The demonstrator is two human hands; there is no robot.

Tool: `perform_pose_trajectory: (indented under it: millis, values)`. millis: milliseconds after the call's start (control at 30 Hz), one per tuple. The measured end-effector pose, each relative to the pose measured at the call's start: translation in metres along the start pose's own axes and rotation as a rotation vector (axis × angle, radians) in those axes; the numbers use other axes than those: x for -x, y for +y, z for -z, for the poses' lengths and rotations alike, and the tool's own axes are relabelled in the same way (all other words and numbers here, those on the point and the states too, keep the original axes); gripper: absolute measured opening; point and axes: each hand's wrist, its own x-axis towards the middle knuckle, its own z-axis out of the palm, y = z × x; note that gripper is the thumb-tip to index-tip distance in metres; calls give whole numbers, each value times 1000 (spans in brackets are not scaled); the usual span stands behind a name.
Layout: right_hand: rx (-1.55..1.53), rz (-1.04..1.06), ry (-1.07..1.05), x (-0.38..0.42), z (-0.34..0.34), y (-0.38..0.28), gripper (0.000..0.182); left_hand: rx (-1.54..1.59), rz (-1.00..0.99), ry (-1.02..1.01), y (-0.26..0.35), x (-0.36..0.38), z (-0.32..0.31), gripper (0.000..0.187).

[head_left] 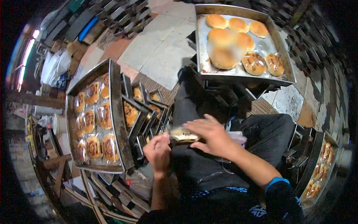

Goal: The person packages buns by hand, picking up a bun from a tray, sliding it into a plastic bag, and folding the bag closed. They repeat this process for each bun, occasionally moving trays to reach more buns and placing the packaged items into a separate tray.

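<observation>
In front of my lap, a bun in a clear printed plastic wrapper [182, 135] is in the air between my hands. My left hand [158, 151] is closed, pinching the left end of the wrapper between thumb and fingers. Over the packet's right side lies my right hand [214, 136], its fingers stretched out along the top and its thumb apart below. Some clear plastic [237, 138] shows behind my right wrist, on my dark trousers. Motion slightly blurs the packet and fingertips.
A metal tray [246, 77] ahead holds several unwrapped buns [259, 29] and two packed-looking ones [254, 63]. At left, a deep tray [121, 123] contains rows of wrapped buns [88, 121], beside stacked trays [145, 123]. Another tray with buns [320, 171] stands at right.
</observation>
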Motion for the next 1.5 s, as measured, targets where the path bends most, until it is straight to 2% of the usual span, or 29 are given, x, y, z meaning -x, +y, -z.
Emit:
perform_pose_trajectory:
  millis: [33, 133, 233, 267, 300, 367, 433, 467, 500, 533, 600, 633, 667, 733, 767, 833, 933, 967, 1033, 1067, 1100, 1167, 1200, 1233, 1267, 1367, 1433, 1467, 1500]
  values:
    - [140, 8, -41, -8, -6, 2, 56, 115, 178, -29, -3, -12, -9, 18]
    - [-200, -301, -206, -32, 28, 8, 54, 127, 198, -11, 19, -37, -27, 24]
    - [-487, -374, 128, -25, 77, 39, 46, 312, 128, -53, 6, -36, -38, 20]
    - [-468, -379, 128, -24, 99, 54, 46, 177, 30, -79, 2, -34, -54, 20]
    - [-507, -483, 272, -23, 124, 70, 45, 37, -69, -98, 1, -30, -73, 20]
    - [-591, -678, 556, -27, 178, 104, 44, 89, 150, -423, 16, -12, -103, 18]
    - [-332, -473, 809, -32, 219, 153, 27, -342, -395, -514, -2, -4, -133, 23]
    - [-221, -651, 914, -33, 235, 158, 28, -342, -392, -499, -16, 1, -141, 23]
    - [438, -408, 916, -23, 245, 166, 36, -460, -339, -656, -33, 10, -146, 27]
    - [727, -397, 851, -8, 253, 176, 40, -578, -281, -801, -47, 14, -147, 32]
    - [510, -458, 792, 8, 212, 143, 29, -541, -325, -814, -65, 11, -142, 30]
    - [525, -304, 624, 21, 183, 123, 18, -506, -362, -860, -69, 11, -135, 28]
    - [405, -139, 508, 40, 144, 111, 10, -420, -265, -915, -57, 9, -129, 23]
    - [67, -181, -79, 61, 94, 71, 9, -399, -278, -887, -72, 19, -137, 20]
    - [96, -188, -143, 74, 68, 62, 10, -364, -333, -946, -76, 21, -141, 20]
    - [199, -408, -121, 108, 32, 75, 9, -449, -288, -867, -56, 25, -142, 25]
    - [113, -378, 9, 113, 33, 64, 10, -271, -161, -789, -41, 29, -136, 36]
    - [194, -235, 8, 109, 48, 58, 13, -281, -170, -770, -45, 32, -137, 36]
    - [330, -93, 252, 101, 76, 53, 9, -331, -518, -447, -66, 31, -141, 52]
    - [122, -227, 420, 100, 87, 52, 6, -437, -528, -722, -73, 16, -141, 50]
    - [53, -229, 523, 95, 103, 50, 9, -441, -538, -703, -67, 8, -146, 50]
    - [-303, -404, 628, 93, 123, 54, 13, 473, 81, -631, -50, 0, -160, 37]
    - [-304, -402, 622, 86, 118, 50, 13, 667, 58, -491, -38, -2, -168, 24]
    - [-387, -420, 664, 78, 110, 44, 14, 824, 214, -471, -32, -10, -169, 23]
    - [-463, -446, 717, 74, 105, 42, 15, 709, 219, -353, -30, -17, -168, 23]
    - [67, -177, 642, 46, 101, 26, 13, 544, 110, -58, -13, -30, -159, 18]
    - [134, -103, 430, 4, 122, 11, 16, 709, 239, 59, -20, -39, -147, 11]
    - [116, -84, 448, -19, 132, 29, 16, 877, 242, 68, -37, -46, -141, 11]
    - [262, -195, 454, -37, 149, 57, 23, 825, 284, 117, -51, -54, -135, 10]
